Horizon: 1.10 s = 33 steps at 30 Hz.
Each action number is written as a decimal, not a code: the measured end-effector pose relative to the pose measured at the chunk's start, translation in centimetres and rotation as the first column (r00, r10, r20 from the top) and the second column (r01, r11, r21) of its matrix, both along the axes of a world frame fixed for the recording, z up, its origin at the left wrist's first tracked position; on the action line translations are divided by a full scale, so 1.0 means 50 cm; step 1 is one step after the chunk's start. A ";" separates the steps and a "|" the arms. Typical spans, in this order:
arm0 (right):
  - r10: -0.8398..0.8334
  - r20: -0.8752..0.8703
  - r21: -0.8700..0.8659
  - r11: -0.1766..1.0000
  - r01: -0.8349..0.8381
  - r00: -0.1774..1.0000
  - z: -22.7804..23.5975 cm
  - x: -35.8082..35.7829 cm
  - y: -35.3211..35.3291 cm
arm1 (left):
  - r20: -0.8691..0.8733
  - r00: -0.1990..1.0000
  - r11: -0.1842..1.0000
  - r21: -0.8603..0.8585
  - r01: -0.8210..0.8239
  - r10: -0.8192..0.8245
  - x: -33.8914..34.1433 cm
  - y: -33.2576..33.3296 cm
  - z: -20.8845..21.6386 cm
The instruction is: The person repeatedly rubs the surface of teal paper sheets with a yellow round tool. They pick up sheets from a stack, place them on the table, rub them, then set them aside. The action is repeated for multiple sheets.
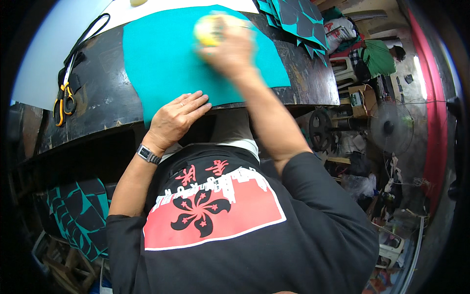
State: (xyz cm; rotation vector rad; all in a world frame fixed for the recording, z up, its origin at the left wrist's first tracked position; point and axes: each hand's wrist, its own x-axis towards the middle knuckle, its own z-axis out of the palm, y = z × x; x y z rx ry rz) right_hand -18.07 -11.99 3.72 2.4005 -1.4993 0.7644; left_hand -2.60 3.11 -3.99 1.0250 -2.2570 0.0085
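A large teal sheet (176,68), which looks like fabric or foam, is spread over the dark worktable. Close to the table's front edge, my left hand (180,115) rests on it with fingers stretched flat. My right hand (234,46) is farther out over the sheet, its fingers closed around a round yellow-and-white thing (208,30). That thing and the hand are smeared by motion, so its exact kind cannot be made out, nor whether it touches the sheet.
Scissors with orange-and-black handles (65,100) lie on the dark table (105,73) at left, beside a black strap (81,43). Patterned teal-and-black pieces (298,19) overhang the far right corner. More such pieces (78,210) sit lower left. A fan (390,128) and another person (379,58) are at right.
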 end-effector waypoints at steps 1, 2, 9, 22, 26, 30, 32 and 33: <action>0.137 0.110 0.011 0.990 -0.139 0.984 -0.008 0.094 0.025 | -0.004 1.000 1.000 0.015 0.008 -0.008 0.002 0.001 -0.008; 0.315 0.216 0.052 0.941 -0.333 0.924 -0.014 0.167 0.048 | -0.009 1.000 0.999 0.049 0.001 -0.001 0.006 0.003 -0.017; 0.406 0.190 0.209 0.873 -0.440 0.894 -0.018 0.344 0.097 | -0.041 0.973 0.972 0.060 -0.225 0.228 -0.001 0.016 -0.041; -0.307 0.139 0.104 0.950 0.295 0.941 0.008 -0.373 0.015 | -0.586 0.521 0.784 0.456 -0.421 0.621 0.113 -0.120 0.075; -0.391 0.135 0.073 0.920 0.385 0.910 0.005 -0.338 0.022 | -0.699 0.211 0.712 0.702 0.022 0.683 0.188 -0.190 0.061; -0.330 0.167 0.081 0.944 0.321 0.929 0.009 -0.309 0.023 | -0.675 0.263 0.680 0.728 0.087 0.689 0.201 -0.234 0.050; -0.291 0.165 0.075 0.956 0.282 0.942 0.003 -0.284 0.002 | -0.738 0.309 0.780 0.626 -0.016 0.599 0.202 -0.273 0.049; -0.263 0.164 0.066 0.965 0.255 0.951 -0.002 -0.266 -0.013 | -0.778 0.336 0.838 0.541 -0.072 0.531 0.207 -0.299 0.051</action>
